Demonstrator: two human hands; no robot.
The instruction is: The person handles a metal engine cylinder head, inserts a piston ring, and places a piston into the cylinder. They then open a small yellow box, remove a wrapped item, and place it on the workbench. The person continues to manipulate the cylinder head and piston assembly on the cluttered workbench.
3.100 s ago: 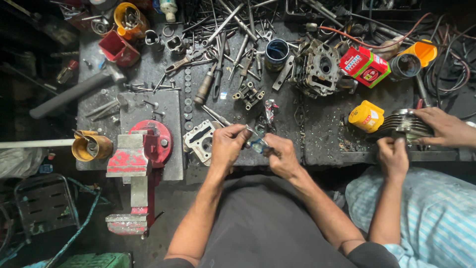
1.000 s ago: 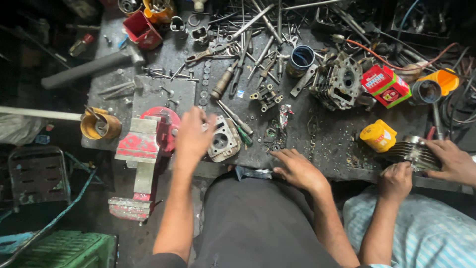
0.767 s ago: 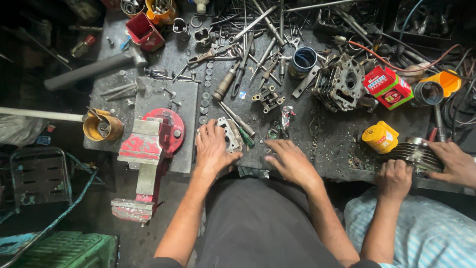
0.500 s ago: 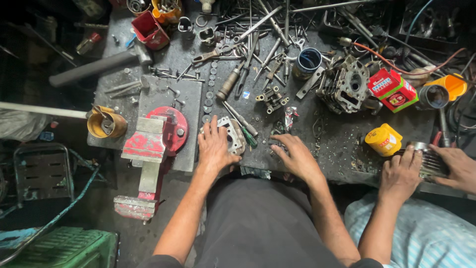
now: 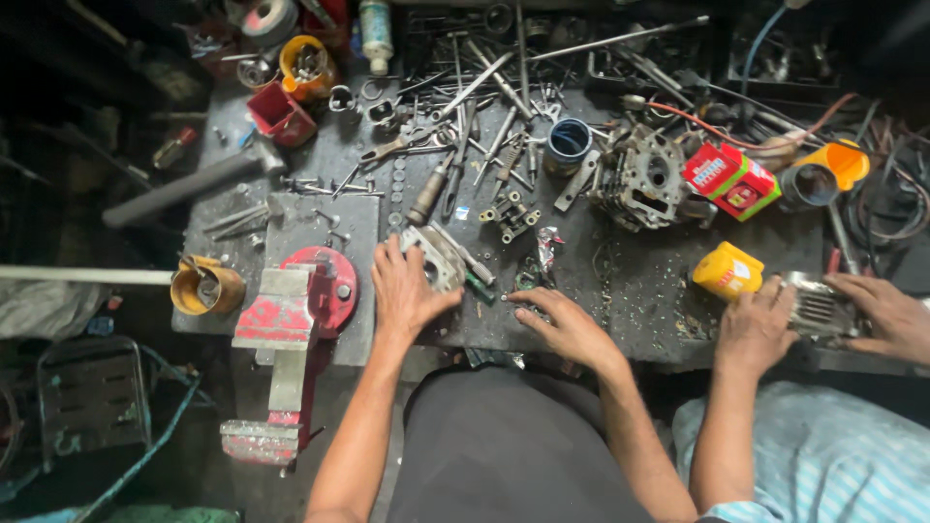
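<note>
Two bare forearms, no sleeves in view, dark garment over the lap, no gloves

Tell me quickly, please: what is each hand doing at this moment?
Left hand: open, fingers spread, resting on the grey metal engine part.
Right hand: open, palm down on the workbench, holding nothing.

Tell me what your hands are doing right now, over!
Left hand flat on grey metal engine part. Right hand open on bench, holding nothing. Screwdriver beside part; red vise to the left.
</note>
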